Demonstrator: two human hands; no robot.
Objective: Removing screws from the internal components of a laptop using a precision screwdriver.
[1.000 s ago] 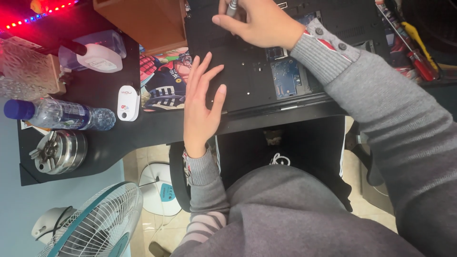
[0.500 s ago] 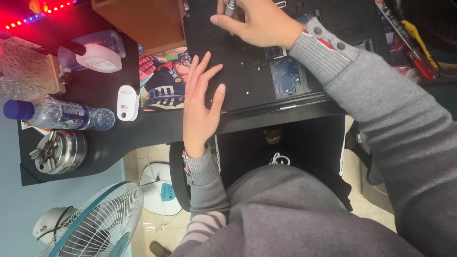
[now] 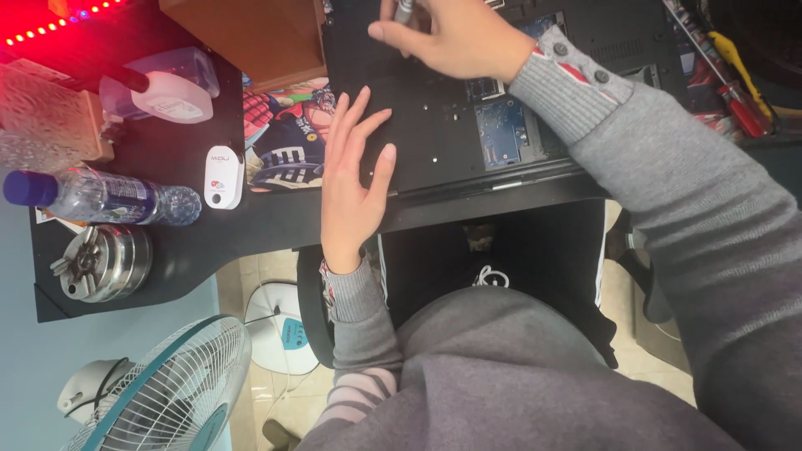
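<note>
Two hands are working the upturned laptop (image 3: 468,125) on the worktop (image 3: 251,225): left hand (image 3: 351,184) lying flat, fingers released, right hand (image 3: 455,38) gripping a screwdriver (image 3: 404,10) upright at its far edge.

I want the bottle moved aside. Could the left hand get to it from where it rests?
Probably yes: the left hand lies flat on the laptop base, and only a small white gadget sits between it and the water bottle.

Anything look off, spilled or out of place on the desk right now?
Nothing spilled. The water bottle lies on its side at the desk's left end, cap on. The black laptop base has an open panel exposing blue circuit boards. The left hand lies flat on it; the right hand grips a tool.
</note>
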